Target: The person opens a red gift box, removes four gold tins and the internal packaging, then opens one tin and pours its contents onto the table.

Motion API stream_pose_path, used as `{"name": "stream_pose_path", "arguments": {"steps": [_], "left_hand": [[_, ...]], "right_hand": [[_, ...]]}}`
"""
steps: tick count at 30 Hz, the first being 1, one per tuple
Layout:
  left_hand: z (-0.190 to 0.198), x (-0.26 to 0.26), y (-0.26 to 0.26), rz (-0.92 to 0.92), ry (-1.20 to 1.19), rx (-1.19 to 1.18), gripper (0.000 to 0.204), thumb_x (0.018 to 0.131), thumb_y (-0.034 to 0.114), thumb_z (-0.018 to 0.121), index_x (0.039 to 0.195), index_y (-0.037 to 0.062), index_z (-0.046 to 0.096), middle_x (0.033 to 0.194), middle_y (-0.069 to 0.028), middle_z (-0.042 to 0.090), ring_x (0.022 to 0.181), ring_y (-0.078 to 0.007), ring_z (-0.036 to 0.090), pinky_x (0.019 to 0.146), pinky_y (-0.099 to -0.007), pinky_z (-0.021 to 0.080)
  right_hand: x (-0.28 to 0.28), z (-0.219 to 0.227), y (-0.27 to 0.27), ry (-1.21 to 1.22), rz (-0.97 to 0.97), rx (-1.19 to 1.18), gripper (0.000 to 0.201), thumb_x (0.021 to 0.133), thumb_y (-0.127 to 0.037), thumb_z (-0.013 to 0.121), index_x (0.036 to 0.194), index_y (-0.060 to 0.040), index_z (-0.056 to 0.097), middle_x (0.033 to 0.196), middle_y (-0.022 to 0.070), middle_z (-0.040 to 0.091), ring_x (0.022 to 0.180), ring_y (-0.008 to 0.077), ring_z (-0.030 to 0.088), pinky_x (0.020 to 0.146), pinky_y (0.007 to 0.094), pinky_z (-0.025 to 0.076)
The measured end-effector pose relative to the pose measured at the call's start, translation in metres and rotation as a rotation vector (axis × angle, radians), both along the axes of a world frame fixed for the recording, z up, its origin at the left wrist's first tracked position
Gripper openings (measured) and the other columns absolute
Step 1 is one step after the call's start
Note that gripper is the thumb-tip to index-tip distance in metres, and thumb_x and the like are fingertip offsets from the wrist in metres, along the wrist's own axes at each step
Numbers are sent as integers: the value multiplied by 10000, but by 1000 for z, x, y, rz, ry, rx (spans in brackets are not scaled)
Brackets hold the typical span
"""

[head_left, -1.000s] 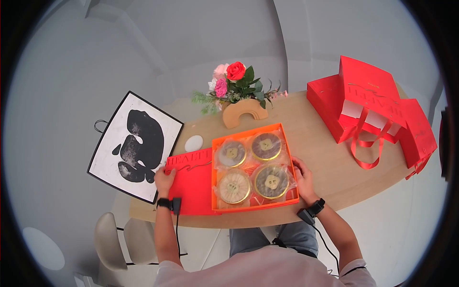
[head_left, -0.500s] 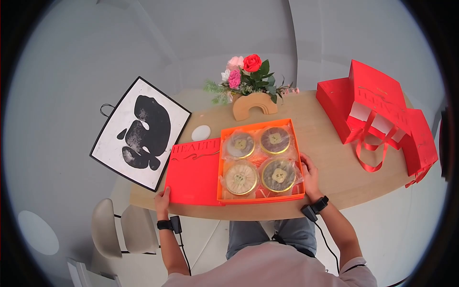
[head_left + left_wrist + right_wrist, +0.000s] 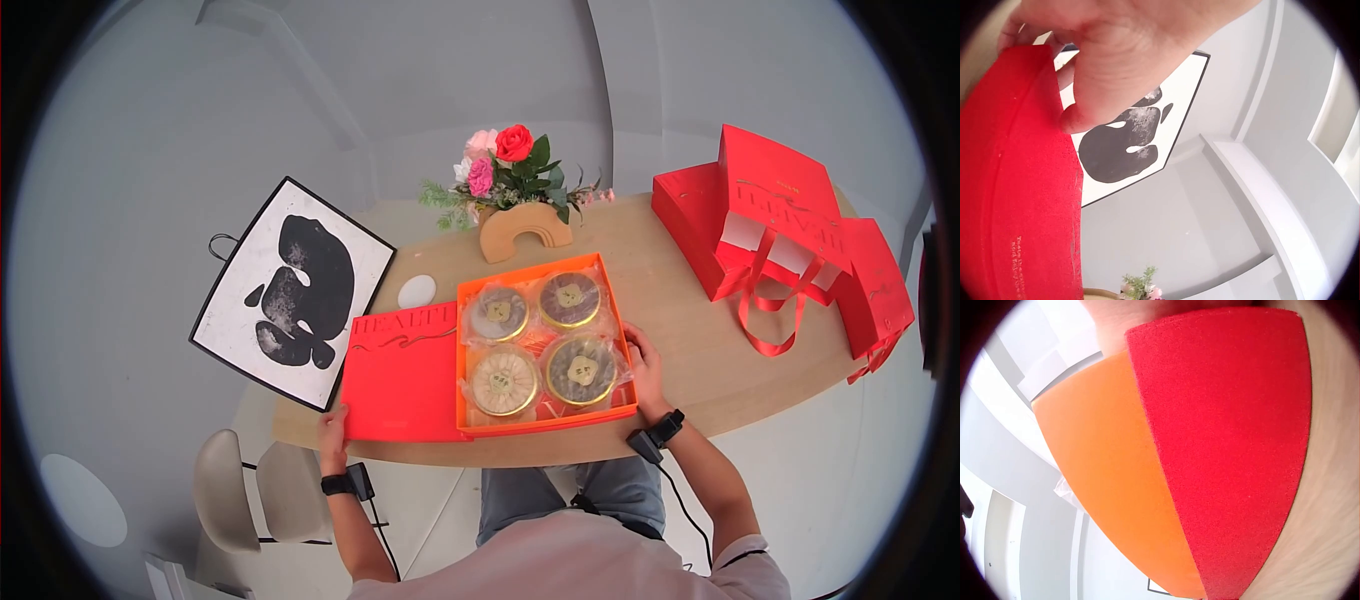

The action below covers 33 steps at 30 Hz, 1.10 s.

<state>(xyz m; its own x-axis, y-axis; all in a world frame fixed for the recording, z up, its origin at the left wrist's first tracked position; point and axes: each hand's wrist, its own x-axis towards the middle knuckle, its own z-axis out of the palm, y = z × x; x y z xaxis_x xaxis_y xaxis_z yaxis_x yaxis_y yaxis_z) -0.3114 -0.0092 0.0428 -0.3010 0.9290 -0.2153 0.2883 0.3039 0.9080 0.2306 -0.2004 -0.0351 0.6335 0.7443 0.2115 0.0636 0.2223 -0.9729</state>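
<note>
An orange-lined red gift box stands uncovered at the near edge of the table. Inside it, several round gold-rimmed jars sit in clear plastic wrap. Directly to its left lies a red lid with HEALTH lettering. My left hand grips the lid's near left corner. In the left wrist view, the thumb is at one edge and the fingers reach past the corner. Against the box's right side rests my right hand; in the right wrist view the box wall mostly hides its fingers.
A black-framed picture leans at the left, close to the lid. Behind are a white disc and an arch-shaped vase of flowers. Red gift bags with ribbon handles stand at the right. Chairs are below the table's left side.
My left hand has moved down the lid's left edge to its near corner. The right hand stays beside the box. The head view has shifted slightly.
</note>
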Motion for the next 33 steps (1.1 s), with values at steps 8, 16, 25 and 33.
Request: {"name": "stream_pose_path", "arguments": {"steps": [8,16,25,33], "left_hand": [[41,-6,-2,-219,-350,27,299,963,268,683,1119,12,673,1025,-77,723,869,-149,710,711,-280,575],[109,20,-9,-325,-312,-51,401,962,331,699,1138,-27,662,1058,-107,724,924,-170,722,751,-279,585],[149,49,-21,-388,-191,33,442,920,283,758,1149,-64,608,1037,-141,714,892,-158,705,812,-283,557],[180,66,-62,-394,-122,134,356,849,135,765,1101,-59,605,1020,-132,707,872,-175,694,829,-294,540]], "right_hand": [[-2,9,-5,-7,-2,-22,335,1005,-17,444,1298,9,605,1221,117,677,1150,182,620,1019,305,469],[0,4,-3,5,6,-27,339,1007,-11,448,1305,1,609,1223,112,679,1153,176,620,1022,304,469],[1,-2,0,35,9,-4,345,999,8,458,1308,-4,610,1218,113,688,1140,175,630,1008,300,480],[1,4,-2,-9,6,-32,347,994,-5,463,1310,-1,604,1223,123,688,1142,185,632,1009,306,480]]}}
